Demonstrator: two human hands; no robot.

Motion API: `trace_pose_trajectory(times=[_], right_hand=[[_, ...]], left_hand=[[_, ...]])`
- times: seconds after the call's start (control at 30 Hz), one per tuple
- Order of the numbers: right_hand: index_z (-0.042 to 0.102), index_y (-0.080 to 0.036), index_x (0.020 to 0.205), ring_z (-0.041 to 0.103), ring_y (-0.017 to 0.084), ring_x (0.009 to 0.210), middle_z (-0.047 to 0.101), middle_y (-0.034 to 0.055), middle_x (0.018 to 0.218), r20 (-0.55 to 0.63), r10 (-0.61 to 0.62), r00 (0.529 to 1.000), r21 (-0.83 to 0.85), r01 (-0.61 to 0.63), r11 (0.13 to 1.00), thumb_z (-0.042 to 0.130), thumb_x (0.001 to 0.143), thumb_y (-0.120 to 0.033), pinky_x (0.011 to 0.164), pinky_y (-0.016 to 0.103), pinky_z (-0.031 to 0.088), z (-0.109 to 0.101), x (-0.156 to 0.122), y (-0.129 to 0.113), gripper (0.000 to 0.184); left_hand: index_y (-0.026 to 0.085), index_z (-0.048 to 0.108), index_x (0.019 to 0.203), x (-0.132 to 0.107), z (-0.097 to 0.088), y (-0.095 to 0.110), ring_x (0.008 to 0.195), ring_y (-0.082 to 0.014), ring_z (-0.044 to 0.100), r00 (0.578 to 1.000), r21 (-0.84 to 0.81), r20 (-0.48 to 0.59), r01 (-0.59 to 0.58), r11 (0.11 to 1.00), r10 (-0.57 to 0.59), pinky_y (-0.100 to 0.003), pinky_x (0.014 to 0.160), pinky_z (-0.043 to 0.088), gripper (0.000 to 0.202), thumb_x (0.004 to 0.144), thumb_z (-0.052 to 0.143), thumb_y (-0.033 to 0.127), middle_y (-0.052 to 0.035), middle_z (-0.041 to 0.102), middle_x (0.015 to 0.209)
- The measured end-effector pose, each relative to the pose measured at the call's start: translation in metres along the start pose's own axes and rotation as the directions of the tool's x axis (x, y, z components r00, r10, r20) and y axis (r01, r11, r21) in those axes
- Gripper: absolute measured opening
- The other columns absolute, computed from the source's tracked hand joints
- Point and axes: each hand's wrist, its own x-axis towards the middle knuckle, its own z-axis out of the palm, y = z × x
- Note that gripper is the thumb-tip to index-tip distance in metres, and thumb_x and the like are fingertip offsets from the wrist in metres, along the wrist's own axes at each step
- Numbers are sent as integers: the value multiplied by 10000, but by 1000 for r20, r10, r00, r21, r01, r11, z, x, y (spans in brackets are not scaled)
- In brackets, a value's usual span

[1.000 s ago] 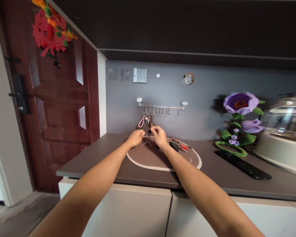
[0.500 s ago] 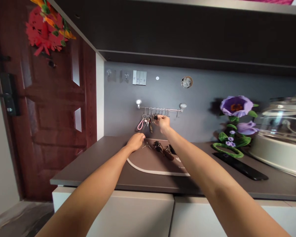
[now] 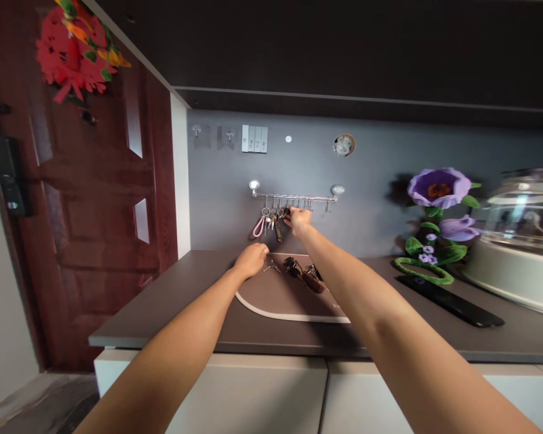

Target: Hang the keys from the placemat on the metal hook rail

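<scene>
A metal hook rail (image 3: 319, 197) is fixed to the grey wall above the counter. Key bunches hang at its left end, one with a pink loop (image 3: 258, 226). My right hand (image 3: 299, 220) is raised to the rail, fingers pinched on a small dark key (image 3: 286, 212) right at the hooks. My left hand (image 3: 251, 260) rests curled on the far edge of a brown oval mat (image 3: 276, 295); whether it holds anything is hidden. Just right of it lie small silver keys (image 3: 271, 265) and a dark key bunch (image 3: 302, 272) on the mat.
A dark red door (image 3: 85, 199) stands at the left. On the counter (image 3: 185, 301) to the right are a purple knitted flower (image 3: 438, 223), a flat black object (image 3: 450, 300) and a large lidded pot (image 3: 516, 241). Wall switches (image 3: 254, 138) sit above the rail.
My right hand rose from the mat up to the hook rail with a dark key. My left hand stayed at the mat's far edge. The view shifted slightly.
</scene>
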Motion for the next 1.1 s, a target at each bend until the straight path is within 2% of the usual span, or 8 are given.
trace_pose_trajectory(times=[0.3,0.43,0.53,0.7,0.8,0.97,1.1], right_hand=[[465,-154,629,467,53,500,464,-36,567,68,-15,998,-50,18,999,445,730,-84,506,190,468,-8,-9,4,125],[491,-157,657,455,55,505,473,-38,573,87,-31,996,-122,42,992,423,717,-67,555,204,465,-11,-10,3,127],[549,-149,739,502,72,577,550,-12,651,81,-99,992,-233,115,966,461,696,-80,654,222,462,-14,-9,3,120],[577,-140,898,553,101,824,620,45,922,90,-177,980,-326,197,925,490,683,-86,826,234,414,-21,-19,-1,239],[572,-140,936,551,100,864,617,50,981,132,-189,973,-331,223,917,474,702,-97,842,233,407,-27,-35,-4,257],[583,-133,902,563,92,809,634,42,927,239,-203,949,-351,280,893,489,721,-127,816,225,415,-41,-59,7,204],[595,-139,873,577,101,761,645,34,843,372,-217,902,-457,382,803,511,726,-133,788,237,427,-60,-68,27,170]], left_hand=[[165,577,842,0,2,-4,857,-170,544,1000,47,12,3,999,-4,-274,768,387,252,836,326,179,-77,606,889],[168,585,859,0,2,-5,885,-171,543,1000,26,16,6,1000,-7,-275,793,391,236,833,352,188,-75,605,924],[170,591,897,0,2,-4,900,-171,544,1000,15,23,6,1000,-7,-278,806,398,239,836,362,201,-76,602,956],[174,593,955,-2,2,-5,919,-165,544,999,7,37,4,1000,-4,-270,823,406,234,831,399,215,-65,601,982],[162,591,977,-2,1,-5,935,-173,540,999,-1,39,-7,1000,7,-277,839,403,238,825,415,215,-73,596,1007],[161,595,993,-2,0,-6,928,-169,537,998,7,65,-28,1000,28,-279,848,397,246,822,427,217,-74,591,1006],[164,601,989,-4,-2,-5,882,-158,537,994,15,94,-55,998,53,-269,822,400,244,795,463,215,-68,588,966]])
